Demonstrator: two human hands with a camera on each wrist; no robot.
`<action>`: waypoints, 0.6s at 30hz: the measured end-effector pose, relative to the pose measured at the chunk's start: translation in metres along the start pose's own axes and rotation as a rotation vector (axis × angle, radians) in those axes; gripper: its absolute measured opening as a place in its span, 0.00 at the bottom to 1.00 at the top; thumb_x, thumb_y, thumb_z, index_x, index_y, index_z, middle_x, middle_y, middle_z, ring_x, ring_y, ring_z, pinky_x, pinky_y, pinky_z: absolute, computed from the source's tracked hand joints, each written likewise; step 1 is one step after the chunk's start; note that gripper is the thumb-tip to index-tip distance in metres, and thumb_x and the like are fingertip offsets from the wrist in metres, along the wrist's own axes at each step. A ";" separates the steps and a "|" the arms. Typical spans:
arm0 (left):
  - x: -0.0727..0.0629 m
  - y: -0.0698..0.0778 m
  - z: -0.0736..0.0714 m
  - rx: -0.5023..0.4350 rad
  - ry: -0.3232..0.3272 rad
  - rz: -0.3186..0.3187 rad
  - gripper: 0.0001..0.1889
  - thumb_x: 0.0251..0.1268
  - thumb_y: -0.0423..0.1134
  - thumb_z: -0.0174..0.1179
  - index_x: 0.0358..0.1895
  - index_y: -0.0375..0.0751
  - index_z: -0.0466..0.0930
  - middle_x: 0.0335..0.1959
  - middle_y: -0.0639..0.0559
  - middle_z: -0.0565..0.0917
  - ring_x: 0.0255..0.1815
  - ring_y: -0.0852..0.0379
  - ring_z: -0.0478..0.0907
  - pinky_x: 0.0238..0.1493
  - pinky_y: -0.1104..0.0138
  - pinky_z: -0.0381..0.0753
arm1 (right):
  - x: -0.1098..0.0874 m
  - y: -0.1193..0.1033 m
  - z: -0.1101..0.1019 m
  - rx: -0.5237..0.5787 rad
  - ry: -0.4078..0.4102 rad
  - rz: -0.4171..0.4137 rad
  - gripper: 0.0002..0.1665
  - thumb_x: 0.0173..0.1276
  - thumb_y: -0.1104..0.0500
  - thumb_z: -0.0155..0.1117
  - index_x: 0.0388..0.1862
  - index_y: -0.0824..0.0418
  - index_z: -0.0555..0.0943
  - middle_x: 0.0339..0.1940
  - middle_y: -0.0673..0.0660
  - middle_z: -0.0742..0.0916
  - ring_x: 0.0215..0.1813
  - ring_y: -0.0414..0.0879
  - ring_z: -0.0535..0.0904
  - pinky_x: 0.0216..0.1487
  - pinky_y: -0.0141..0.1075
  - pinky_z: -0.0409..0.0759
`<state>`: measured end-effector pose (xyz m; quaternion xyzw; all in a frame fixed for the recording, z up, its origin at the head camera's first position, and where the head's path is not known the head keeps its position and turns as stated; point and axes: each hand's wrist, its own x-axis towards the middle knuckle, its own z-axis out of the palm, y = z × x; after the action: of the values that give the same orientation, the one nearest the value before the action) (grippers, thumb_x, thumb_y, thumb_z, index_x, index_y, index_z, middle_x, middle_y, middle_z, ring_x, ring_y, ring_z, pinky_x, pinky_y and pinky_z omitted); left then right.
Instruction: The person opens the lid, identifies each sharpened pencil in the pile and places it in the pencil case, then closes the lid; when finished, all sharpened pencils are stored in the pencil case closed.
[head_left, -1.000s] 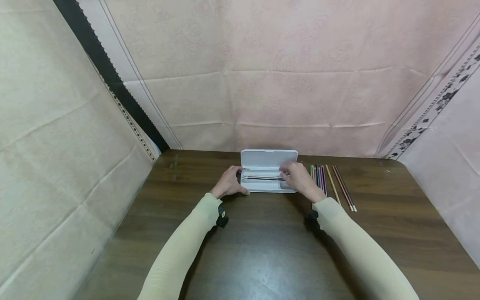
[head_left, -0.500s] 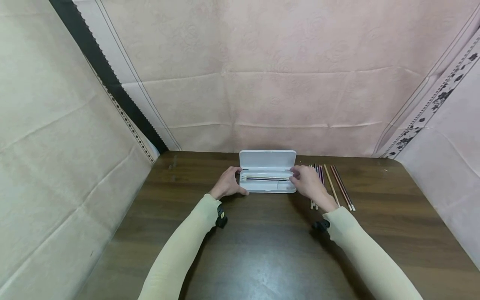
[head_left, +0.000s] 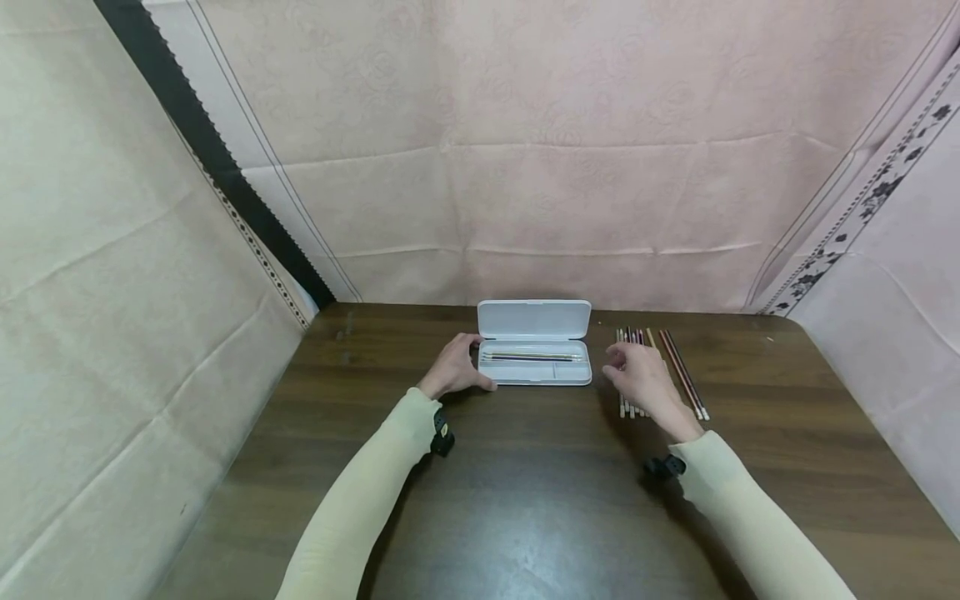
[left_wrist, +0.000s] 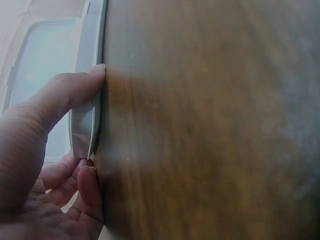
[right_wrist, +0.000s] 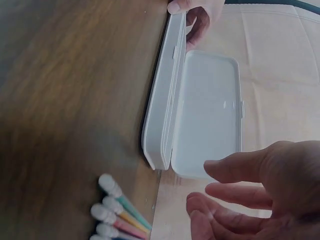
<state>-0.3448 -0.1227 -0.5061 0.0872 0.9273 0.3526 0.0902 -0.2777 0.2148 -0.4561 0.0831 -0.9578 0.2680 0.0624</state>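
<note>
Left grip (head_left: 454, 367) clamped on white pencil case (head_left: 517, 372), near frame centre; right grip (head_left: 639, 373) apart, near pencils (head_left: 686, 375), centre right.

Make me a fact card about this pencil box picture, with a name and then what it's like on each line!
Pencil box: white, on the table
Lid: open
Pencils inside: lying lengthwise
Loose pencils: different colours, right of the box
Left hand: holds the box's left end
Right hand: holds nothing, near the loose pencils
</note>
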 end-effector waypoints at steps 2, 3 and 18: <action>0.000 0.001 0.000 -0.003 0.001 -0.002 0.51 0.51 0.43 0.87 0.79 0.41 0.70 0.80 0.41 0.72 0.79 0.42 0.72 0.82 0.48 0.73 | -0.003 0.003 -0.003 0.000 -0.011 0.022 0.20 0.75 0.64 0.69 0.61 0.74 0.85 0.44 0.72 0.92 0.38 0.58 0.88 0.37 0.47 0.87; 0.000 0.001 -0.001 -0.004 0.001 -0.003 0.51 0.51 0.43 0.87 0.79 0.41 0.70 0.80 0.41 0.72 0.79 0.42 0.72 0.83 0.48 0.73 | -0.004 0.005 -0.004 -0.003 -0.016 0.036 0.20 0.75 0.64 0.69 0.61 0.74 0.85 0.44 0.71 0.92 0.36 0.56 0.87 0.34 0.45 0.85; 0.001 0.000 -0.001 0.008 0.001 0.005 0.51 0.51 0.44 0.87 0.79 0.41 0.70 0.80 0.41 0.73 0.80 0.42 0.71 0.83 0.49 0.73 | -0.017 0.038 -0.012 -0.021 -0.072 0.179 0.22 0.77 0.62 0.66 0.61 0.78 0.82 0.49 0.76 0.90 0.36 0.55 0.84 0.33 0.42 0.83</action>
<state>-0.3455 -0.1231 -0.5054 0.0898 0.9285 0.3492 0.0886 -0.2676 0.2551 -0.4680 0.0058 -0.9657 0.2594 0.0048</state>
